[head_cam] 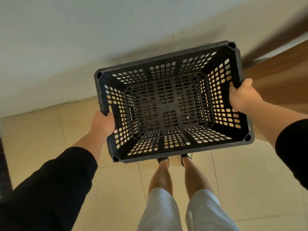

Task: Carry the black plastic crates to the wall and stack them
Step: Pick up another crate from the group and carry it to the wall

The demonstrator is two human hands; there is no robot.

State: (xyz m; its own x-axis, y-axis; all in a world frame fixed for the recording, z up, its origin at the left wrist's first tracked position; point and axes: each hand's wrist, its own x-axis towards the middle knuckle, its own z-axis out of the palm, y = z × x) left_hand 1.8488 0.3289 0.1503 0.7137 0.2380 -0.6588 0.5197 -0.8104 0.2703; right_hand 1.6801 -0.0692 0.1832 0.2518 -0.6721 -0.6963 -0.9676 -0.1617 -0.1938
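Note:
An empty black plastic crate (171, 104) with perforated walls and floor hangs in front of me, above the tiled floor, its opening facing up. My left hand (103, 122) grips the handle slot on its left short side. On the opposite short side my right hand (243, 95) holds the rim at the handle. The crate's far long edge lies close to the white wall (83, 39). No other crate is visible.
Beige floor tiles (41, 134) run up to the wall's base. A brown wooden surface (280, 64) stands at the right, behind the crate. My legs and shoes (175, 160) are right below the crate. A dark edge shows at far left (3, 164).

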